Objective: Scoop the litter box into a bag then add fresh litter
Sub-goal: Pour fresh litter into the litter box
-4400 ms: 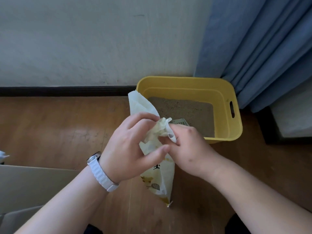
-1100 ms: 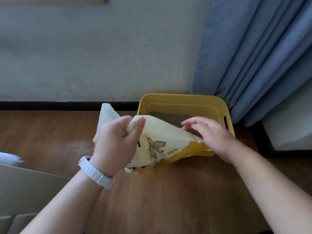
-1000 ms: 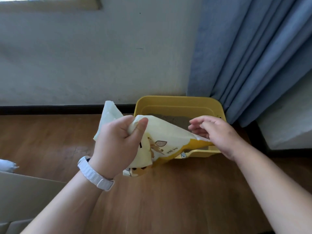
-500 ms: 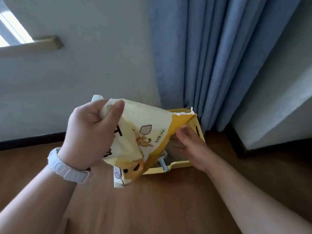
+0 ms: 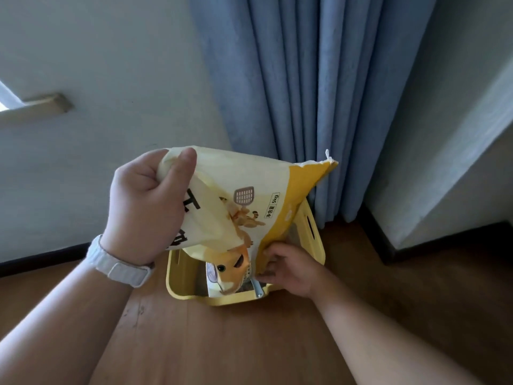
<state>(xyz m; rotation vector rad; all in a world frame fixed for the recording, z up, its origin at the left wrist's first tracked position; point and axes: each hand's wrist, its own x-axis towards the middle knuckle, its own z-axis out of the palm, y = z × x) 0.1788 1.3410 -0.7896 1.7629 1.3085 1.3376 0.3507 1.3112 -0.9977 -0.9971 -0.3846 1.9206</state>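
A cream and yellow litter bag [image 5: 238, 201] hangs tilted above the yellow litter box [image 5: 313, 232] on the wooden floor. My left hand [image 5: 147, 207] grips the bag's bunched end, held high at the left. My right hand [image 5: 288, 266] pinches the bag's lower yellow edge just over the box's front right. The bag's lower end points down into the box. A metal scoop handle [image 5: 257, 289] pokes out at the front rim. Most of the litter inside is hidden by the bag.
A blue curtain [image 5: 305, 93] hangs right behind the box. A white wall with a dark baseboard [image 5: 41, 259] runs at the left. A pale wall corner [image 5: 449, 176] juts out at the right. Wooden floor [image 5: 236, 343] lies in front.
The bag went from upright in both hands to tipped over the box. My left hand lifted its end higher, my right hand slid down to the lower edge, and the view tilted up.
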